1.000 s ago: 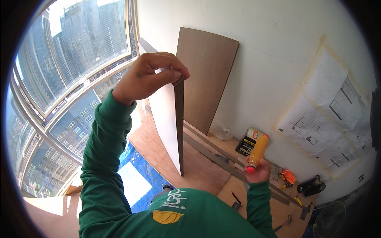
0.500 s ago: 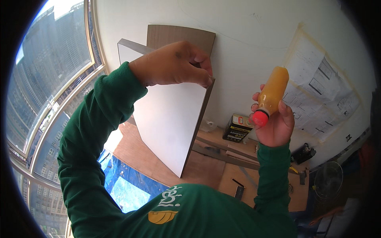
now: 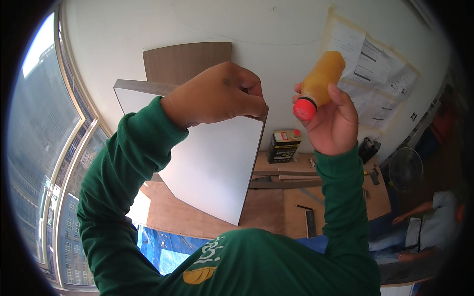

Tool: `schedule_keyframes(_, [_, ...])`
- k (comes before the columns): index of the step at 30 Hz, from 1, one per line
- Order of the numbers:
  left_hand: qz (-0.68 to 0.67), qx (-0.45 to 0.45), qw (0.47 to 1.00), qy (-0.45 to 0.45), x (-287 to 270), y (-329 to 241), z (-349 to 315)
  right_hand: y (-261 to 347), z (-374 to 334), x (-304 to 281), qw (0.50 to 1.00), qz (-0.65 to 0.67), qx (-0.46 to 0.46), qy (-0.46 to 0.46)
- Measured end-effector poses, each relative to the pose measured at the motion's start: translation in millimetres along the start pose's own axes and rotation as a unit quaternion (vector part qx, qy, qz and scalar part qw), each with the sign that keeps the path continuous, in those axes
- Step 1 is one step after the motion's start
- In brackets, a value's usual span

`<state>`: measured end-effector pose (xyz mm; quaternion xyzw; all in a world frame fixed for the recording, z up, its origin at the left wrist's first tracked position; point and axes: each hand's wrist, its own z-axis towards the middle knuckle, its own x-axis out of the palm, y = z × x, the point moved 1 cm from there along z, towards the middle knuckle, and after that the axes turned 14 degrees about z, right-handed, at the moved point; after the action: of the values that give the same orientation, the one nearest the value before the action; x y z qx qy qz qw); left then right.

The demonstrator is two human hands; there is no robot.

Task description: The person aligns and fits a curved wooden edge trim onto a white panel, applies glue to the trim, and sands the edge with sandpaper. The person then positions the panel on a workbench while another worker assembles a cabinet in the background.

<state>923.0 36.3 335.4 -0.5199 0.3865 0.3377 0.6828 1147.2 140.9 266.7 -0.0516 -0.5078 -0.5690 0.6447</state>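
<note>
My left hand [image 3: 217,96] is closed at the top corner of a white panel [image 3: 212,163] with wood-grain edges. Its thumb and fingers pinch near the dark edge, and the fingertips are partly hidden. The panel stands tilted on a wooden work surface [image 3: 266,209]. Held up in my right hand [image 3: 335,126] is a plastic bottle [image 3: 323,74] of yellow-orange liquid. Its red cap [image 3: 304,108] tips down toward me, and the fingers wrap round the neck end.
Against the wall leans a brown wood-grain board [image 3: 190,59]. A black-and-yellow tin [image 3: 284,146] stands behind wooden strips [image 3: 291,184]. A hammer [image 3: 374,175] and a pencil [image 3: 303,207] lie on the surface. Drawings [image 3: 375,74] are taped up; another person [image 3: 429,227] is at lower right.
My view has shifted, bringing another person into sight at lower right. The bottle is a little nearer my left hand, still in my right hand. My left hand stays at the panel's corner.
</note>
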Motion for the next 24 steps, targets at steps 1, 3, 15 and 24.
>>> schedule_keyframes(1, [-0.015,0.001,1.000,0.003,0.7,1.2,0.6,-1.6,-0.6,1.7,1.000,-0.008,-0.004,-0.007])
schedule_keyframes(3, [-0.044,0.007,0.999,0.008,1.8,2.9,2.3,-4.1,-1.3,4.7,1.000,-0.019,-0.014,-0.017])
schedule_keyframes(15, [-0.085,0.012,0.995,0.056,-1.4,4.2,18.8,-6.7,7.1,5.9,0.996,-0.048,-0.055,-0.048])
schedule_keyframes(24, [-0.063,-0.006,0.997,0.038,-2.2,4.9,29.9,-7.7,16.1,3.5,0.993,-0.060,-0.072,-0.071])
